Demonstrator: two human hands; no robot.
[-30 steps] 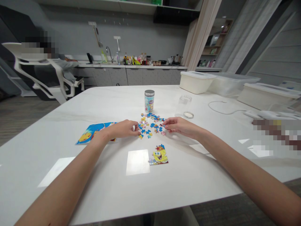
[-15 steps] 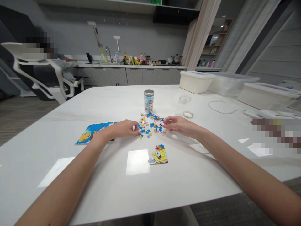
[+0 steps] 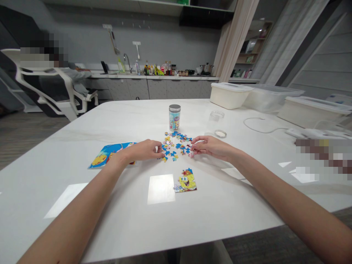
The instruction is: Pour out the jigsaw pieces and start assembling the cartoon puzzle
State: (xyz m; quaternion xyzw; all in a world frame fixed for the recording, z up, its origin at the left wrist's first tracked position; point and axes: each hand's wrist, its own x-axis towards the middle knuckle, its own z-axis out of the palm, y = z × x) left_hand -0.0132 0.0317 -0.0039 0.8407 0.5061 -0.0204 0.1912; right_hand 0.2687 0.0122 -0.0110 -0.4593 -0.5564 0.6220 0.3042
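Note:
Loose puzzle pieces (image 3: 178, 146) lie scattered in the middle of the white table (image 3: 123, 220). My left hand (image 3: 147, 150) rests at their left edge, fingers curled down by the pieces; whether it grips one is hidden. On the right side of the pile, my right hand (image 3: 210, 147) has its fingers apart, touching or just beside pieces, with none clearly held. Nearer to me lies a joined section of puzzle (image 3: 186, 181) showing a yellow cartoon face. A blue picture sheet (image 3: 106, 154) is partly covered by my left wrist. Behind the pieces stands a printed tin (image 3: 174, 118) with a silver lid.
A clear round container (image 3: 217, 116) and a ring-shaped lid (image 3: 220, 134) sit right of the tin. Storage boxes (image 3: 229, 96) and a white cable (image 3: 258, 131) are farther right. At the back left, a person sits in a white-framed chair (image 3: 70, 97).
The fingers of my right hand have shifted slightly at the pile's right edge. My left hand is almost unmoved, and the joined section stays where it was.

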